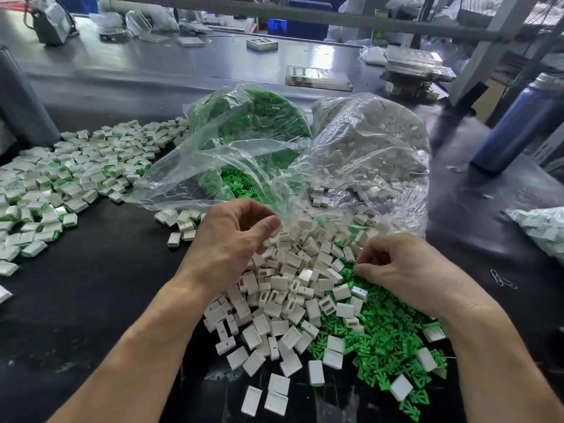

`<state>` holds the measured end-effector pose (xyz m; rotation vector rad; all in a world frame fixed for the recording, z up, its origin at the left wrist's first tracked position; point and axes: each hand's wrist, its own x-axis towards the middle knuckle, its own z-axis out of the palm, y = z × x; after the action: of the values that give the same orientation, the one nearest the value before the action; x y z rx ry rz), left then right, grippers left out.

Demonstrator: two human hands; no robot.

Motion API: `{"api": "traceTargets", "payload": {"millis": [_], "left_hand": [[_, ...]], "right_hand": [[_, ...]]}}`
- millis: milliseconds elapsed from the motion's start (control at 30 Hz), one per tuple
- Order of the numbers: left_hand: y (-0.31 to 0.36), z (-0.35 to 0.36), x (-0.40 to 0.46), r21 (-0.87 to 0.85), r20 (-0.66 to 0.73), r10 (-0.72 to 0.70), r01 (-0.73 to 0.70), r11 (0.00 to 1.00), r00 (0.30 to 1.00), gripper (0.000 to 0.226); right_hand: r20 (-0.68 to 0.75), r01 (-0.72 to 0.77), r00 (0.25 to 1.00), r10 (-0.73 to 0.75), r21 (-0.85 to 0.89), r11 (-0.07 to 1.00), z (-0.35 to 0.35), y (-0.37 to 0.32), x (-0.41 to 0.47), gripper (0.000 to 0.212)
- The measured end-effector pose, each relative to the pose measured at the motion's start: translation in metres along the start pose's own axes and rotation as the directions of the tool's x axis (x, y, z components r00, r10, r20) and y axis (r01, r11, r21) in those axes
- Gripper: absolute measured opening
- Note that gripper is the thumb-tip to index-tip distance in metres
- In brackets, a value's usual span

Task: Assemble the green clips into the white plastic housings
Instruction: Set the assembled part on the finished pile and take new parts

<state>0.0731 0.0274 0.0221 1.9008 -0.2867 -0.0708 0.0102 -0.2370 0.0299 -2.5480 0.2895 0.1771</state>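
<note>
A heap of white plastic housings (283, 288) spills from a clear bag across the dark table in front of me. Loose green clips (387, 334) lie to its right and under it. My left hand (235, 233) hovers over the far left edge of the housing heap with its fingers curled. Its fingertips are hidden, so what it holds is unclear. My right hand (399, 264) reaches down into the clips, and its fingertips pinch a green clip (351, 269) at the border between the two heaps.
A clear bag of green clips (244, 129) and a clear bag of white housings (375, 141) lie open behind the heaps. Assembled white-and-green pieces (61, 184) cover the left side of the table. A blue bottle (518, 126) stands at the right, with another bag of pieces (543, 227) beside it.
</note>
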Motion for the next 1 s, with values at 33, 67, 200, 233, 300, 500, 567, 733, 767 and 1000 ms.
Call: {"api": "traceTargets", "payload": {"millis": [33, 67, 200, 233, 300, 500, 567, 733, 767, 1000], "left_hand": [[0.001, 0.001, 0.000, -0.059, 0.009, -0.007, 0.007, 0.998, 1.000, 0.013], [0.002, 0.002, 0.000, -0.120, 0.021, -0.010, 0.012, 0.993, 1.000, 0.015], [0.003, 0.005, -0.001, -0.363, 0.066, 0.005, 0.019, 0.932, 0.998, 0.027], [0.004, 0.006, -0.001, -0.403, 0.067, 0.012, 0.016, 0.915, 0.998, 0.029], [0.005, 0.009, -0.001, -0.468, 0.067, 0.031, 0.004, 0.883, 0.997, 0.028], [0.010, 0.017, -0.005, -0.526, 0.085, 0.121, -0.059, 0.848, 0.989, 0.020], [0.012, 0.020, -0.006, -0.512, 0.095, 0.128, -0.062, 0.857, 0.987, 0.021], [0.013, 0.024, -0.008, -0.500, 0.100, 0.138, -0.070, 0.863, 0.985, 0.017], [0.013, 0.024, -0.009, -0.497, 0.099, 0.143, -0.076, 0.865, 0.985, 0.017], [0.014, 0.027, -0.010, -0.481, 0.080, 0.163, -0.105, 0.870, 0.983, 0.021]], "right_hand": [[-0.001, 0.000, 1.000, 0.000, 0.034, 0.999, -0.001, 0.001, 0.000, 0.016], [-0.008, 0.003, 1.000, -0.002, 0.087, 0.996, -0.001, 0.001, -0.001, 0.015], [-0.101, 0.085, 0.994, -0.047, 0.410, 0.908, -0.006, -0.006, -0.005, 0.008], [-0.129, 0.117, 0.990, -0.062, 0.479, 0.870, -0.006, -0.008, -0.006, 0.006], [-0.179, 0.183, 0.979, -0.094, 0.592, 0.785, -0.004, -0.014, -0.007, 0.005], [-0.241, 0.302, 0.953, -0.182, 0.770, 0.562, 0.010, -0.028, -0.007, 0.017], [-0.255, 0.331, 0.943, -0.214, 0.794, 0.511, 0.013, -0.033, -0.009, 0.019], [-0.269, 0.366, 0.925, -0.269, 0.822, 0.436, 0.020, -0.042, -0.012, 0.018], [-0.269, 0.368, 0.923, -0.275, 0.828, 0.424, 0.021, -0.043, -0.012, 0.017], [-0.259, 0.337, 0.932, -0.255, 0.879, 0.338, 0.026, -0.046, -0.010, 0.015]]}}
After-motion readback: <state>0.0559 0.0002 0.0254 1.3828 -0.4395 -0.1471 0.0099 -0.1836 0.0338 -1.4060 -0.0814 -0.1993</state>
